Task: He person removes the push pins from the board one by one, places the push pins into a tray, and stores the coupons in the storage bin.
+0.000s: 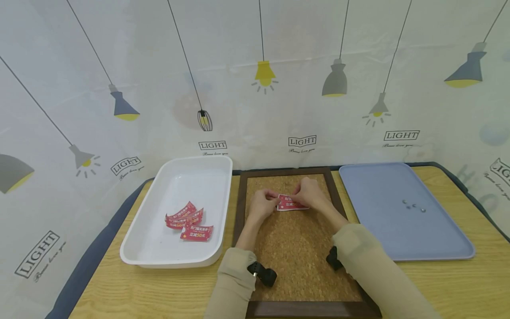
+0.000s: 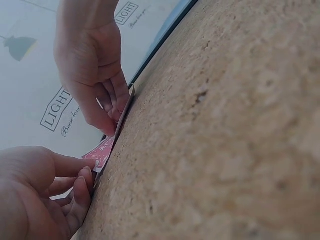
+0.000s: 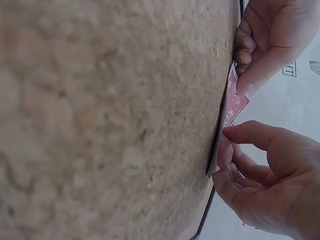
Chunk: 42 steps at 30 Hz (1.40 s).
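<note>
A red paper coupon (image 1: 291, 204) with white and yellow print lies against the upper part of the cork board (image 1: 296, 248). My left hand (image 1: 263, 205) pinches its left end, the thumb on the printed face in the left wrist view. My right hand (image 1: 311, 194) holds the coupon further right, with thumb and index finger close together at its upper part. In the right wrist view the coupon (image 3: 235, 102) bows up from the cork between the hands. The right fingers (image 3: 250, 167) are curled and cover part of its far end.
To the left, a white tray (image 1: 175, 261) holds several more red coupons (image 1: 197, 232), bent and overlapping. A blue-grey tray (image 1: 382, 199) on the right carries several small shiny pieces (image 1: 423, 210). The board's dark wooden frame (image 1: 311, 309) borders the cork. A lamp-printed cloth (image 1: 255, 102) hangs behind.
</note>
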Available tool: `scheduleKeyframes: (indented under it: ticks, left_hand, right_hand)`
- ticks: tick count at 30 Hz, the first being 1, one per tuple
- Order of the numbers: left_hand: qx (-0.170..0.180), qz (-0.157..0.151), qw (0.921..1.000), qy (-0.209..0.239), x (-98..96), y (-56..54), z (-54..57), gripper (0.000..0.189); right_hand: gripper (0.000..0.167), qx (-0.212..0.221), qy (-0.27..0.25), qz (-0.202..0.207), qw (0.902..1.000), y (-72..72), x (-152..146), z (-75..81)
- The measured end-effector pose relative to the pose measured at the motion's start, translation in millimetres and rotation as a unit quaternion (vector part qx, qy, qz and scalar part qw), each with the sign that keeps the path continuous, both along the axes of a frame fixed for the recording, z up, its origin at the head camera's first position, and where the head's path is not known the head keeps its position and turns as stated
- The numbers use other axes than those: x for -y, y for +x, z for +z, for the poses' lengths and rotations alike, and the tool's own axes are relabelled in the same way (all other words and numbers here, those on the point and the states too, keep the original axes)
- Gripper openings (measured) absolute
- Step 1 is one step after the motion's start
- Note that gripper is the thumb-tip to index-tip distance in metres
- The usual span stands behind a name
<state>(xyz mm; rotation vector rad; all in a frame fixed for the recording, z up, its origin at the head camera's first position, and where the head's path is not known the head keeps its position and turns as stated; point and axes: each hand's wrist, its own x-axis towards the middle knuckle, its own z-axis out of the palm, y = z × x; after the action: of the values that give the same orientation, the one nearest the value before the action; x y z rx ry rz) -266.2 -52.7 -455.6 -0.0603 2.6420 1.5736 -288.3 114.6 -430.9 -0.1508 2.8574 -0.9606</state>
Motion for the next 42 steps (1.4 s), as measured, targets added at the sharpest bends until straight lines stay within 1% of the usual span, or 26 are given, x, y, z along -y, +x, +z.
scheduleKeyframes:
  ticks: [8,15,19,24,27,30,34,38,42]
  left_hand:
    - [-0.019,0.010,0.9997,0.011,-1.1,0.7,-2.6,0.008]
    - [-0.018,0.013,0.9994,0.028,0.6,1.2,-3.7,0.008]
    - [-0.014,0.012,0.9981,0.059,2.4,2.5,-4.0,0.008]
    - [-0.012,0.017,0.9929,0.117,4.2,6.3,-2.3,0.008]
    - [-0.018,0.026,0.9909,0.131,5.4,9.9,1.5,0.008]
    - [-0.027,0.031,0.9913,0.125,6.6,13.7,6.9,0.009]
    - [-0.031,0.029,0.9926,0.114,9.6,18.0,15.1,0.010]
    - [-0.028,0.025,0.9927,0.115,14.1,22.8,23.9,0.013]
    - [-0.029,0.022,0.9914,0.126,18.1,28.2,33.2,0.016]
  right_hand:
    - [0.014,-0.020,-0.006,0.003,0.9998,2.4,-2,-0.2]
    - [0.014,-0.031,-0.031,0.005,0.9990,4.6,-4,-2.1]
    - [0.013,-0.042,-0.046,0.017,0.9979,7.3,-7,-2.8]
    - [0.012,-0.041,-0.084,0.025,0.9953,13.8,-14,-0.3]
    - [0.014,-0.044,-0.105,0.019,0.9933,17.4,-21,2.4]
    - [0.016,-0.076,-0.117,0.021,0.9900,19.6,-29,4.7]
    - [0.015,-0.105,-0.155,0.030,0.9818,23.0,-38,9.4]
    - [0.016,-0.109,-0.195,0.032,0.9742,27.2,-47,14.9]
    - [0.016,-0.113,-0.205,0.035,0.9717,31.4,-53,19.4]
